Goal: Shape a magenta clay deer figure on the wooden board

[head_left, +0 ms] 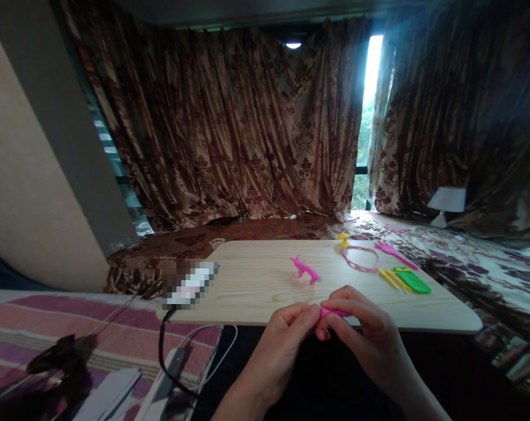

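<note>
Both my hands meet at the near edge of a light wooden lap table. My left hand and my right hand pinch a small pink plastic piece between their fingertips. A pink animal-shaped toy stands on the table just beyond them. Further right lie a pink loop, a yellow piece, a pink stick, yellow sticks and a green flat piece.
A blurred-out object with a black cable sits at the table's left corner. Papers and cords lie on a striped blanket at lower left. A white lamp stands at right before patterned curtains.
</note>
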{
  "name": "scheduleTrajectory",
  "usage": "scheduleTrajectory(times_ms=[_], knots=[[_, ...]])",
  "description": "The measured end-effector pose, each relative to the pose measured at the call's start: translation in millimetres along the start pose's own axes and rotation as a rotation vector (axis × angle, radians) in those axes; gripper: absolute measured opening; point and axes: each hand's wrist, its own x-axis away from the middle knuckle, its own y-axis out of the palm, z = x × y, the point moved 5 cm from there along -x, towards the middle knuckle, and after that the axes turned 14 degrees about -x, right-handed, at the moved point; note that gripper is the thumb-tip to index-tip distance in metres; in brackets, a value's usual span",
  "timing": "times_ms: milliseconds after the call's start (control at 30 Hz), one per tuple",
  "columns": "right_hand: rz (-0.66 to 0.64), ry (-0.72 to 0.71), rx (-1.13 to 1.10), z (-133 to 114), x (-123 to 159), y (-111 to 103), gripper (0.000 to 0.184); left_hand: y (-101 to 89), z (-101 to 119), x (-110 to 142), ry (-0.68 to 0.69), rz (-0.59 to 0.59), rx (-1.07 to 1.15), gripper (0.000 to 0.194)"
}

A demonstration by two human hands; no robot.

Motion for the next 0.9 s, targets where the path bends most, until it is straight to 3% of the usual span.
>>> scheduleTrajectory(times_ms=[200,433,600,900], knots=[[-0.045,0.001,-0.011,-2,0,4,0.02,5.2,-2,0,-0.014,-0.037,0.002,0.036],[-0.034,-0.008,0.073,1,-3,2,0.02,-2.6,-1,-4,0.0,0.006,-0.059,0.034],[0.028,-0.044,0.195,1,-2,-2,0.018,-12.6,7,-2,0.051,0.134,-0.18,0.032],[0.002,-0.036,0.224,-2,0,2,0.017,-7.1,8,0,0.034,0.134,-0.139,0.018]])
